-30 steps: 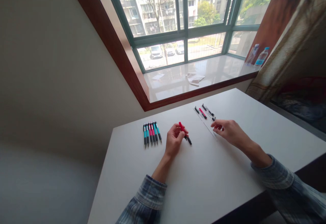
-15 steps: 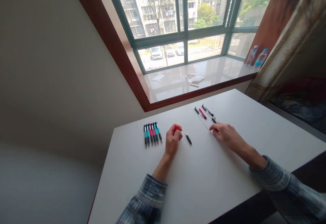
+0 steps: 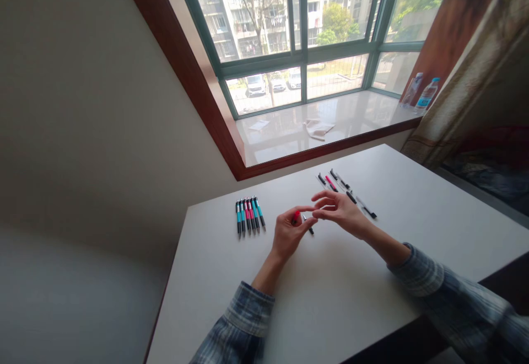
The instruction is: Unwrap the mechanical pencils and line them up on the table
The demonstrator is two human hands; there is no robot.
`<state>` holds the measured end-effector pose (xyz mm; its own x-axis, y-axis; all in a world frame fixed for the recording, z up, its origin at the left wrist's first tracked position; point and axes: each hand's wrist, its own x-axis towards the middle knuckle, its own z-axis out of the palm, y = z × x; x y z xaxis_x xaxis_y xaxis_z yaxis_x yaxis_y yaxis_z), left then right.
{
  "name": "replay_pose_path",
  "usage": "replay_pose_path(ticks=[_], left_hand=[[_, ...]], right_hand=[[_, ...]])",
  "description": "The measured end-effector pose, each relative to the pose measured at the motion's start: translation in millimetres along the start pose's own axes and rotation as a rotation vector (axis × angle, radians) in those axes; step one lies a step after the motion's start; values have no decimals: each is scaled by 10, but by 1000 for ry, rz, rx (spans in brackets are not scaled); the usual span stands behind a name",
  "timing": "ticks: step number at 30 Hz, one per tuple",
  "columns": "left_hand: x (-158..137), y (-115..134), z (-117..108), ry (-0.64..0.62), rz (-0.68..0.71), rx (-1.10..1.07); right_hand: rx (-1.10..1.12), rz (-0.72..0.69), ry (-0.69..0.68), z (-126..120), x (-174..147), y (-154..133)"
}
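Observation:
My left hand (image 3: 289, 233) is curled around a red pen barrel (image 3: 296, 218), its index finger and thumb stretched toward my right hand. My right hand (image 3: 339, 211) meets those fingertips above the white table, thumb and fingers drawn together; whatever is between them is too small to make out. Under the fingers lies a black pen grip with a metal tip (image 3: 309, 229), partly covered. Behind my right hand several loose pen parts are laid out, among them a pink barrel (image 3: 331, 183), a black grip (image 3: 351, 197) and a thin refill with a black end (image 3: 367, 208).
Left of my hands, several blue and red click pens (image 3: 250, 216) lie in a neat row on the white table (image 3: 231, 298). Beyond the table's back edge, a windowsill holds a crumpled cloth (image 3: 318, 129) and two plastic bottles (image 3: 427, 95).
My right hand has moved left from the loose parts to my left hand's fingertips, uncovering the refill with the black end. My left hand has shifted slightly right, extending its index finger and thumb.

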<state>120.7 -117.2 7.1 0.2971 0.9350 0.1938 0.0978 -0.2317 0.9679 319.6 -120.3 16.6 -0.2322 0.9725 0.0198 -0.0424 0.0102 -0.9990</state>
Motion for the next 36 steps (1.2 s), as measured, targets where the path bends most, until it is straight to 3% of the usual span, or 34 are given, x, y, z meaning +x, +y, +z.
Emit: replay_pose_path(ticks=[9,12,16,22,28,36], left_hand=[[-8,-53,11,-32,-68,-78],[-4,-62,9,-20,-63,-49],[11,-76,-5,66,-51,-40],[53,-113,-50,229,-50,-48],[72,-200,-70,300,-90,-39],[79,-221,-81,293,-104,-63]], right_hand=[[90,72,-16,24,-33,88],[-93,-10,35,-17,-59,45],[-567,-166,255,-179,-175,3],[-1061,-121,348,-360,-397,162],[-1146,-38,286,-337,-485,225],[-1238,-132,184,-212,-481,200]])
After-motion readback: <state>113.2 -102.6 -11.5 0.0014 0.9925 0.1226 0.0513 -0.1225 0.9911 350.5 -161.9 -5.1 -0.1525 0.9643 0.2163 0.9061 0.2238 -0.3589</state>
